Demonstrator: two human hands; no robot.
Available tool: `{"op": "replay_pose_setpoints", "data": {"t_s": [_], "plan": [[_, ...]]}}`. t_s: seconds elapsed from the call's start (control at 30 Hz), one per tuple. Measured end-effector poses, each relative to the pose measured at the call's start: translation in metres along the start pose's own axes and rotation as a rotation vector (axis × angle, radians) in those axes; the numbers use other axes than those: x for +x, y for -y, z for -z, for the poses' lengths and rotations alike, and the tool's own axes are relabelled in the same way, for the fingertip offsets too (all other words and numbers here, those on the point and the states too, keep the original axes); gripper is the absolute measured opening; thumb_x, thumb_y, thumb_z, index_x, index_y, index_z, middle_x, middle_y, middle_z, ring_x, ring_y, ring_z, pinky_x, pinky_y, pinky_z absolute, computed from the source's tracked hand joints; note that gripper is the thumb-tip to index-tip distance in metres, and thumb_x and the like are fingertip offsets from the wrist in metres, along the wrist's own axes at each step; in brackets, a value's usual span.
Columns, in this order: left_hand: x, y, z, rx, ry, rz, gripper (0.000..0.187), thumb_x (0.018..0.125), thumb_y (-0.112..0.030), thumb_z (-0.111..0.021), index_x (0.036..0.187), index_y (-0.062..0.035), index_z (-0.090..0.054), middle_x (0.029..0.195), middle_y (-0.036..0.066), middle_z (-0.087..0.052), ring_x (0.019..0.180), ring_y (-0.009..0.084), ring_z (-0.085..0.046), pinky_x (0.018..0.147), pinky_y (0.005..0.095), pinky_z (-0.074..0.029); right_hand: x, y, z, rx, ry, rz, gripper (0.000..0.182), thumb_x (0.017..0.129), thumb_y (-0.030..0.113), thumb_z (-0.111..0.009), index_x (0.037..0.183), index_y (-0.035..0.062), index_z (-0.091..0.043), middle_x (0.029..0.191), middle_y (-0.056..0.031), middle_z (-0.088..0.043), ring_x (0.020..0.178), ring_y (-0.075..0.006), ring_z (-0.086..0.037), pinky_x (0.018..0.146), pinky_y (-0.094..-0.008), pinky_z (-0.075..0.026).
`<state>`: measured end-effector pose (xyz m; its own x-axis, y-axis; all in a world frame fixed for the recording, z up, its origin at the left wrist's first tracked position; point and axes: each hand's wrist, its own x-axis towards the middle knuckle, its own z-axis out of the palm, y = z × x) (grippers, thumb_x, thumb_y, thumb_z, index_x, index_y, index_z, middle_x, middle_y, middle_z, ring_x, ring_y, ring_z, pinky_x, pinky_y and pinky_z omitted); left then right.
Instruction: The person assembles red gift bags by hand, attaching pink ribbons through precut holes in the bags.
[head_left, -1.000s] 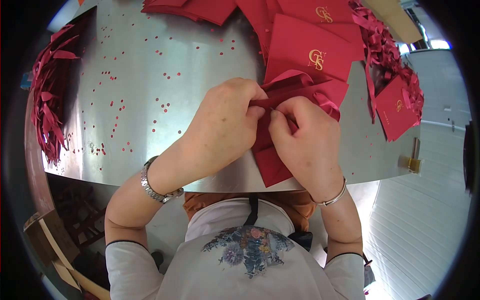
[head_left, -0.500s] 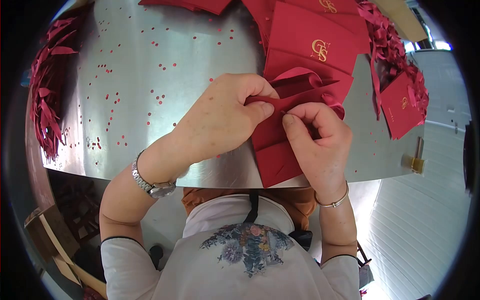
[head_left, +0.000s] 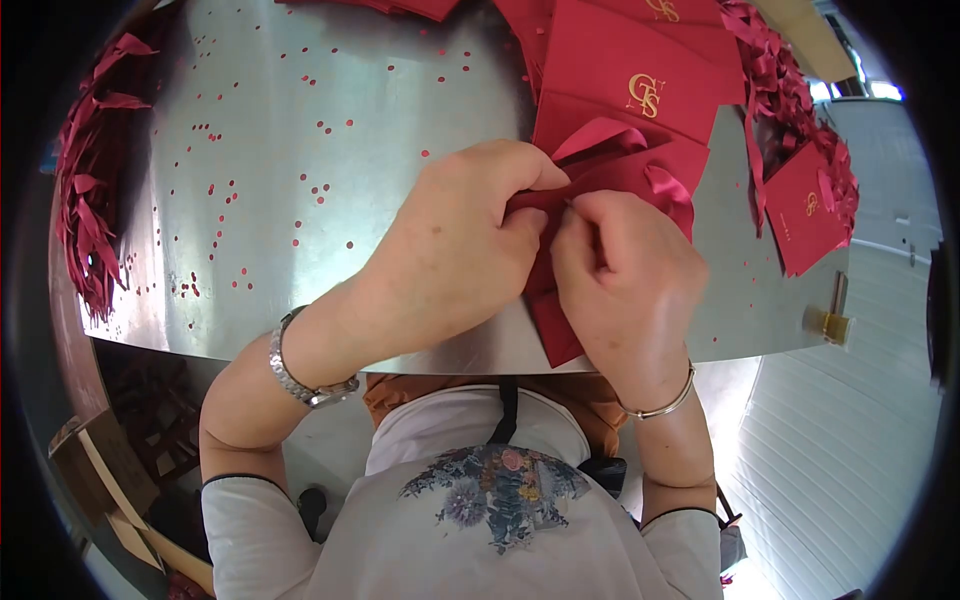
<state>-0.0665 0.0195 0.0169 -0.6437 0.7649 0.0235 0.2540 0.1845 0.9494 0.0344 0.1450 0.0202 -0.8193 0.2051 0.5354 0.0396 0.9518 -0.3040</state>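
A red paper bag with red ribbon handles lies at an angle near the table's front edge, and its lower part [head_left: 556,335] shows between my hands. My left hand [head_left: 450,235] is closed on the bag's top edge, thumb and fingers pinching it. Close beside it, my right hand [head_left: 630,275] is closed in a pinch at the same edge. Whatever is between the right fingertips is too small to make out. A ribbon loop [head_left: 605,135] rises just beyond the fingers.
Red bags with gold lettering [head_left: 625,75] are stacked beyond my hands. More ribboned bags stand at the right [head_left: 805,215] and far left [head_left: 90,200]. Small red dots are scattered on the metal table [head_left: 270,190]. A roll of tape [head_left: 835,328] sits at the right edge.
My right hand has moved up and turned over, its fingertips now nearer my left hand at the bag's edge. The bag has shifted slightly, its lower corner moving right.
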Motion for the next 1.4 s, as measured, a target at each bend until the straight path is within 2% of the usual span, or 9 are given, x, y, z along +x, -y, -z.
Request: {"op": "replay_pose_setpoints", "data": {"t_s": [0.13, 0.23, 0.5, 0.63, 0.8, 0.93, 1.13, 1.27, 1.4], "plan": [[-0.001, 0.002, -0.002, 0.076, -0.034, -0.105, 0.017, 0.085, 0.006, -0.058, 0.102, 0.0033, -0.063, 0.087, 0.01, -0.068, 0.076, 0.0141, -0.063, 0.069, 0.0269, -0.051, 0.006, 0.006, 0.005, -0.065, 0.103, 0.01, 0.013, 0.076, 0.008, -0.066, 0.073, 0.0063, -0.054, 0.065, -0.0101, -0.057, 0.059, -0.0292, -0.059, 0.051, -0.0399, -0.046], [-0.002, 0.0, -0.003, 0.096, -0.05, -0.159, 0.018, 0.085, 0.007, -0.058, 0.102, 0.0034, -0.062, 0.09, 0.011, -0.068, 0.078, 0.0167, -0.065, 0.07, 0.0281, -0.051, 0.017, 0.001, 0.013, 0.355, 0.224, -0.352, 0.009, 0.079, 0.008, -0.063, 0.076, 0.003, -0.056, 0.068, -0.0157, -0.06, 0.062, -0.0344, -0.06, 0.054, -0.045, -0.048], [0.003, 0.011, -0.006, 0.161, -0.093, -0.29, 0.028, 0.076, 0.008, -0.057, 0.102, -0.0011, -0.064, 0.089, 0.017, -0.065, 0.08, 0.0343, -0.065, 0.07, 0.0365, -0.052, 0.007, 0.003, 0.006, 0.068, 0.131, -0.105, 0.006, 0.081, 0.008, -0.062, 0.079, 0.004, -0.058, 0.068, -0.0157, -0.06, 0.065, -0.0338, -0.063, 0.056, -0.0434, -0.049], [0.01, 0.016, -0.023, 0.123, -0.125, -0.306, 0.017, 0.071, -0.003, -0.059, 0.088, -0.0015, -0.064, 0.091, 0.02, -0.065, 0.092, 0.0407, -0.061, 0.081, 0.0472, -0.05, 0.01, -0.013, 0.012, 0.34, 0.239, -0.52, 0.012, 0.088, 0.009, -0.066, 0.091, -0.0022, -0.066, 0.077, -0.009, -0.067, 0.072, -0.0115, -0.057, 0.068, -0.0293, -0.049], [0.024, 0.01, -0.02, 0.256, -0.124, -0.223, 0.011, 0.071, -0.011, -0.062, 0.077, -0.0025, -0.067, 0.083, 0.021, -0.066, 0.087, 0.0376, -0.064, 0.075, 0.0452, -0.052, 0.011, -0.015, -0.005, -0.238, 0.156, -0.063, 0.015, 0.091, 0.012, -0.064, 0.096, -0.0013, -0.065, 0.089, -0.0133, -0.068, 0.076, -0.0219, -0.062, 0.073, -0.0344, -0.05], [0.037, 0.014, -0.013, 0.188, -0.162, -0.199, 0.012, 0.071, -0.012, -0.063, 0.075, -0.001, -0.067, 0.081, 0.019, -0.067, 0.083, 0.0372, -0.065, 0.073, 0.0451, -0.053, 0.038, -0.035, -0.005, 0.149, 0.329, -0.431, 0.019, 0.095, 0.013, -0.061, 0.105, -0.0031, -0.062, 0.087, -0.0074, -0.066, 0.08, -0.0144, -0.062, 0.075, -0.0297, -0.049], [0.02, -0.001, 0.004, 0.087, -0.159, -0.268, 0.014, 0.071, -0.012, -0.062, 0.079, -0.0026, -0.069, 0.079, 0.021, -0.067, 0.078, 0.04, -0.065, 0.069, 0.048, -0.052, 0.028, -0.037, -0.004, 0.533, 0.224, -0.314, 0.033, 0.095, 0.007, -0.061, 0.127, 0.0003, -0.056, 0.093, -0.0084, -0.065, 0.086, -0.0135, -0.061, 0.081, -0.0273, -0.049], [0.024, 0.012, 0.011, -0.024, -0.152, -0.322, 0.019, 0.083, -0.019, -0.06, 0.083, -0.0009, -0.067, 0.082, 0.022, -0.064, 0.08, 0.0398, -0.064, 0.067, 0.0454, -0.051, 0.026, -0.003, 0.006, 0.233, 0.147, -0.236, 0.022, 0.09, 0.009, -0.068, 0.11, 0.0028, -0.061, 0.086, -0.0098, -0.067, 0.08, -0.0148, -0.062, 0.076, -0.0297, -0.05], [0.016, 0.004, 0.017, -0.106, -0.018, -0.235, 0.018, 0.09, -0.012, -0.058, 0.099, -0.0026, -0.07, 0.085, 0.014, -0.07, 0.077, 0.0222, -0.067, 0.07, 0.032, -0.051, 0.02, -0.001, 0.019, 0.261, 0.145, -0.189, 0.022, 0.08, 0.005, -0.076, 0.097, 0.0039, -0.062, 0.082, -0.012, -0.066, 0.072, -0.0233, -0.067, 0.066, -0.0328, -0.052]]}}
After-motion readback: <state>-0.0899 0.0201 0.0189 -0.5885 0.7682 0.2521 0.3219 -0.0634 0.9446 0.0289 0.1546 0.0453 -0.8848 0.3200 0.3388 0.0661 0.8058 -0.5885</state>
